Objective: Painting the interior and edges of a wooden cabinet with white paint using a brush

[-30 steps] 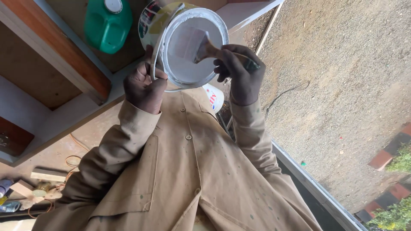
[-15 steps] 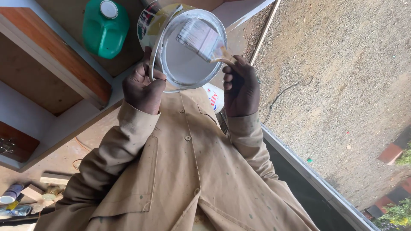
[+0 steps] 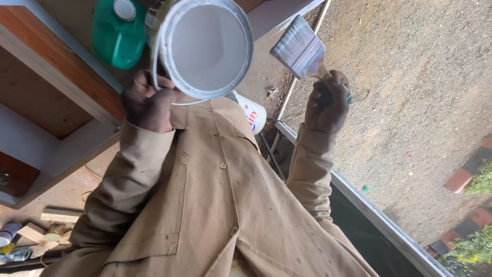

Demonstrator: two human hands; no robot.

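I have the left hand (image 3: 147, 101) closed around the wire handle and rim of a paint can (image 3: 201, 47), fingers curled tight, so the can sits just above and beside that hand with its open mouth turned toward me. The inside of the can is coated in smooth white paint. My right hand (image 3: 328, 102) is clamped on the handle of a wide flat paintbrush (image 3: 300, 47); the bristles, streaked grey-white, stand above that hand and tilt toward the can without touching it. A clear gap separates the brush from the can's rim.

Beyond the left hand, past the can, a green plastic jug (image 3: 119, 36) with a pale cap rests on a surface under a wooden shelf unit (image 3: 61, 82) with an orange-brown edge. Between the two hands and a little below them I see part of a small white tub (image 3: 252, 114) with a printed label. Both sleeves belong to a tan work coat (image 3: 215, 205) flecked with small paint spots and buttoned down the front. Out past the right hand lies gravel ground (image 3: 410, 77), with a thin dark cable (image 3: 359, 95) trailing across it near that hand. Far below the left hand, at the edge of view, small cans and wood scraps (image 3: 25, 238) sit on the floor.
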